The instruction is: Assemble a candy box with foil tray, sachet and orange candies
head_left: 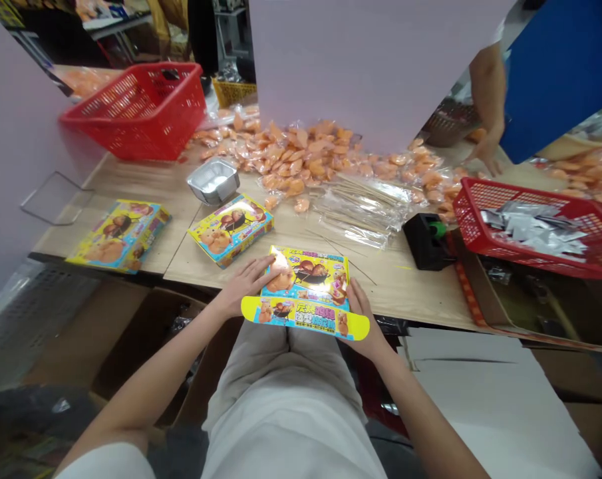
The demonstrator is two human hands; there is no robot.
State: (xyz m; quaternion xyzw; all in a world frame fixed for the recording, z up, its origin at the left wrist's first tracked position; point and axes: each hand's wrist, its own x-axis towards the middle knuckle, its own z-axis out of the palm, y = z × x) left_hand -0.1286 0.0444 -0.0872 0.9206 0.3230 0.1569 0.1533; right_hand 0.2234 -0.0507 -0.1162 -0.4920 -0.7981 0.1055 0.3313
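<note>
A yellow printed toy box (308, 278) lies at the table's near edge, its front flap (304, 317) folded out toward me. My left hand (243, 286) grips the box's left side, fingers laid across the top corner. My right hand (361, 313) holds the right side, thumb on the top face. Two more boxes of the same print lie to the left: one (231, 229) just beyond my left hand, another (120, 235) farther left.
A small foil tray (213, 180) sits behind the boxes. Orange packets (305, 156) are heaped across the back, with bagged wooden skewers (360, 207) in front. Red baskets stand at back left (138, 112) and right (533, 229). A black tape dispenser (425, 241) is nearby. Another person's hand (485, 156) rests far right.
</note>
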